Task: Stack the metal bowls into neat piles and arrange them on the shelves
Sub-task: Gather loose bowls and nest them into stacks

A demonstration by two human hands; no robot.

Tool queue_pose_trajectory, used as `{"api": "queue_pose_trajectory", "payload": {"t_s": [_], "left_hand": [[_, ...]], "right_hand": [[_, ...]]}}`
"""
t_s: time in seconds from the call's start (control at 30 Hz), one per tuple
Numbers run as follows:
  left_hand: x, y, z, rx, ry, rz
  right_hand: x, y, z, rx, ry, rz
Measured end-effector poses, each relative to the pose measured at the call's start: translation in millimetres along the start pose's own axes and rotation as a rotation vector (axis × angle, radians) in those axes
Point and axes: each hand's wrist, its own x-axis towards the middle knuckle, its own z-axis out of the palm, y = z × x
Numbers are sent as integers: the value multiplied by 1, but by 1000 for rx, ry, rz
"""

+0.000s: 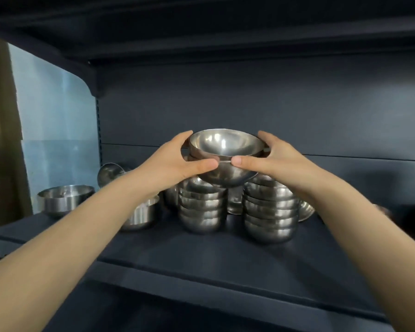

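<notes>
A small nest of metal bowls (225,159) hangs in the air above the dark shelf (168,250). My left hand (177,159) grips its left side and my right hand (271,156) grips its right side, thumbs meeting at the front. Directly below stand two stacks of several bowls each, the left stack (201,207) and the taller right stack (271,212). More bowls (235,202) are half hidden behind these piles.
Loose bowls sit at the left: one upright (62,200), one behind my left forearm (141,214), one tipped on its side (109,173). An upper shelf (201,39) hangs close overhead. The shelf's front edge (201,288) runs below my arms.
</notes>
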Motion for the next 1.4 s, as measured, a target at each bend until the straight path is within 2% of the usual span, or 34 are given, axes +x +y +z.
{"api": "queue_pose_trajectory", "payload": {"t_s": [0.27, 0.57, 0.8, 1.03, 1.13, 1.23, 1.4], "left_hand": [[59, -76, -48, -117, -154, -41], [81, -127, -30, -107, -270, -101], [78, -132, -24, -140, -390, -114], [61, -138, -14, -322, -338, -187], [48, -140, -5, -416, -258, -197], [38, -144, 6, -411, -182, -189], [34, -149, 14, -377, -210, -240]], "right_hand": [[67, 10, 74, -55, 133, 103], [79, 35, 93, -235, 101, 243], [68, 53, 102, -184, 109, 271], [59, 60, 108, -106, 139, 215], [52, 70, 115, -84, 169, 200], [44, 79, 125, -67, 179, 177], [41, 90, 132, 23, 159, 203]]}}
